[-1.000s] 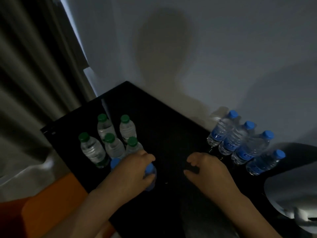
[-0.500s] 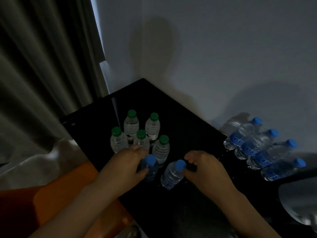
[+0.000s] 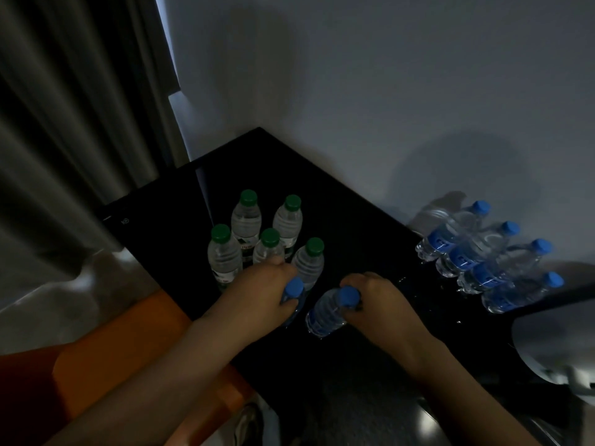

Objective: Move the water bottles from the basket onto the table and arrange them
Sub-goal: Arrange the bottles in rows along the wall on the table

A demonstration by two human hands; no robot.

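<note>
While both blue-capped bottles sit on the desk (image 3: pixel 354 233) beside the green-capped cluster (image 3: pixel 270 246) | left hand (image 3: pixel 267 294) curled round left bottle (image 3: pixel 293 288) | right hand (image 3: pixel 376 304) gripping leaning right bottle (image 3: pixel 325 313) at its cap | advice: settle bases flat, slide gently — don't knock neighbours.

One wide-angle view from the person's head looks forward and steeply down onto the black table (image 3: pixel 354 220). It sits close: both forearms enter from the bottom edge. The left hand (image 3: pixel 257 294), gripping the left blue-capped bottle (image 3: pixel 293 288), and the right hand (image 3: pixel 383 304), gripping the right blue-capped bottle (image 3: pixel 325 312), fall just below centre. The table's far corner points up toward the wall (image 3: pixel 386 75), and a curtain (image 3: pixel 64 107) fills the left side. In the dim light, the lower right corner is perhaps cropped by something pale.
</note>
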